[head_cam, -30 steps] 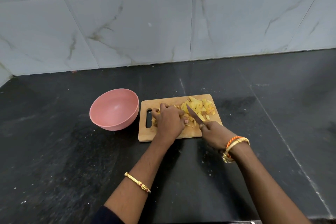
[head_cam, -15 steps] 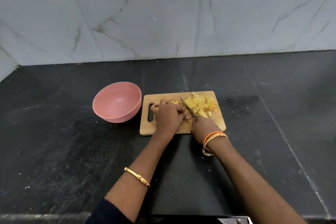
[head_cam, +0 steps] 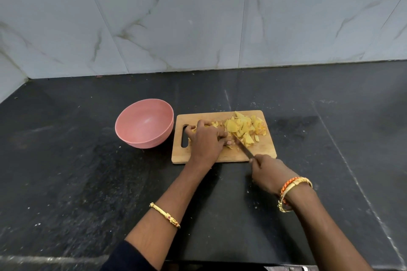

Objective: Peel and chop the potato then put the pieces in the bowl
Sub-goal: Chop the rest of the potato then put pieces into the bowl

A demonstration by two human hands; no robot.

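My left hand (head_cam: pixel 206 138) is curled over the last bit of potato (head_cam: pixel 228 143) and pins it flat on the board (head_cam: pixel 222 156). Most of that bit is hidden under my fingers. My right hand (head_cam: pixel 267 170) is wrapped tight round the handle of the knife (head_cam: pixel 242 146). The blade lies just beside my left fingertips, on the side away from the bowl (head_cam: pixel 144 122).

Past the blade sits the pile of cut pieces (head_cam: pixel 244 126), yellow and chunky. The bowl is on the other side of my left hand, just off the board, with nothing in it yet.

I think the potato is firm but wet, so it may slip under the blade. I would hold it from the top with fingertips tucked back. The cut pieces look small and light. I would scoop them up in a cupped hand, not pinch them one by one.
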